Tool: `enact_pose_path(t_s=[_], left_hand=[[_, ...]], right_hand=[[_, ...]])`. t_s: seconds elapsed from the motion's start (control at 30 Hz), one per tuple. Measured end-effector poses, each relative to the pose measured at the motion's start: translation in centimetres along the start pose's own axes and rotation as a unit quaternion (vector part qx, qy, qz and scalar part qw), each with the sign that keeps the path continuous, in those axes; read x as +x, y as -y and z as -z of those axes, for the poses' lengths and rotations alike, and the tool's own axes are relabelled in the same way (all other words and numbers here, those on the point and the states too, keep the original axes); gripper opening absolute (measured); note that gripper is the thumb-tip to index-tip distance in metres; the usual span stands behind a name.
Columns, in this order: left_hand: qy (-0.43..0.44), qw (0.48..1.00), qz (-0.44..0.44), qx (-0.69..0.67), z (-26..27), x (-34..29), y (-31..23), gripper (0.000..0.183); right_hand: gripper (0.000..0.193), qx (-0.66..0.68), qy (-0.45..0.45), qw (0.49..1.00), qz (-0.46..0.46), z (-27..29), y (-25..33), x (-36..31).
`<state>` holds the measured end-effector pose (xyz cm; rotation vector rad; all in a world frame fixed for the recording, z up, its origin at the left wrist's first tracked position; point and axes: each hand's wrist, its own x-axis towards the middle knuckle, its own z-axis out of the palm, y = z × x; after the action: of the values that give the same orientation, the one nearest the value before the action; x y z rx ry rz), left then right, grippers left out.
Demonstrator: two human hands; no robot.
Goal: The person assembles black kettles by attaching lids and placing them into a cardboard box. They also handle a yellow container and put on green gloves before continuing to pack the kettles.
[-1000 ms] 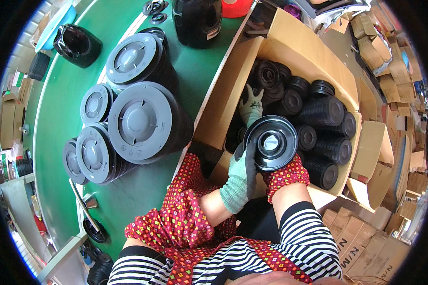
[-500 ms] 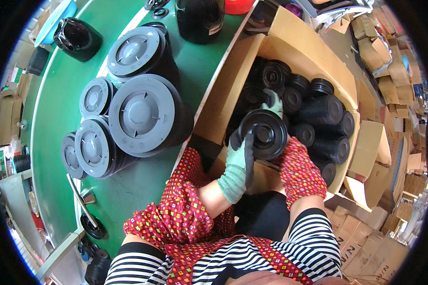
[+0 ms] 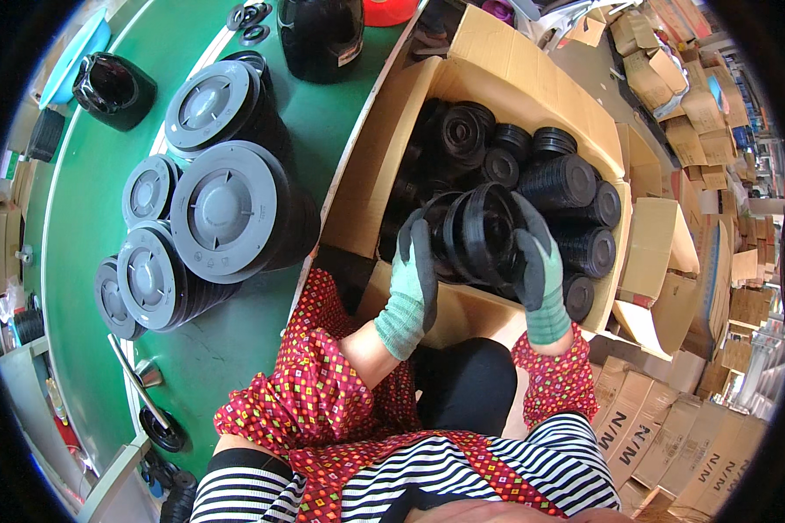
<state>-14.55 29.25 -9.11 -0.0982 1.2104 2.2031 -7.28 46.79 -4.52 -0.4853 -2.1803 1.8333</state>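
Between my two gloved hands is a stack of black round plastic lids [image 3: 482, 234], tipped on its side and partly blurred. My left hand [image 3: 417, 272] is closed on its left end, and my right hand [image 3: 541, 268] is closed on its right end. Both gloves are green with dark grey palms and fingers. The stack is over the near part of an open cardboard box [image 3: 549, 74]. Inside the box, several more stacks of black lids [image 3: 571, 180] lie in rows, some hidden behind the held stack.
To the left, a green table [image 3: 214, 362] carries several stacks of grey round lids [image 3: 222, 209]. Two glossy black containers [image 3: 323, 39] [image 3: 113, 90] stand farther back. At the right are cardboard cartons [image 3: 645, 427], and a metal bar [image 3: 135, 379] is at the table's near edge.
The lid stack has turned from facing up to lying sideways. My right hand, earlier partly hidden behind it, now grips its right end. The whole view has shifted slightly.
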Motion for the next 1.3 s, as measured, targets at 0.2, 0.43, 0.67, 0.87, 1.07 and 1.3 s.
enact_pose_path(t_s=[0.2, 0.43, 0.67, 0.87, 1.07, 1.3], left_hand=[[0.002, 0.998, 0.065, 0.012, -0.9, -1.8, 0.1, 0.074], [-0.013, 0.996, 0.019, 0.088, -0.1, -2.1, 0.7, 0.082], [-0.043, 0.997, 0.065, -0.019, -0.5, -1.7, 0.1, 0.069], [0.076, 0.992, 0.101, 0.022, -1.1, -3.0, -0.9, 0.075], [0.073, 0.997, 0.032, 0.024, -0.6, -3.2, -1.8, 0.083], [0.043, 0.996, 0.081, 0.004, -1.2, -4.9, -0.4, 0.078]], right_hand=[[0.055, 0.055, 0.013, 0.998, -0.042, -0.8, 0.8, -2.6], [0.055, 0.171, 0.069, 0.976, -0.118, -0.2, 0.9, -1.0], [0.049, 0.393, 0.108, 0.900, -0.153, 4.4, -9.5, 10.3], [0.103, -0.281, -0.225, 0.914, -0.186, 1.8, -19.1, 21.4], [0.099, -0.422, -0.196, 0.832, -0.303, -3.2, -17.5, 23.2], [0.101, -0.389, -0.233, 0.876, -0.165, 0.0, -21.4, 22.9]])
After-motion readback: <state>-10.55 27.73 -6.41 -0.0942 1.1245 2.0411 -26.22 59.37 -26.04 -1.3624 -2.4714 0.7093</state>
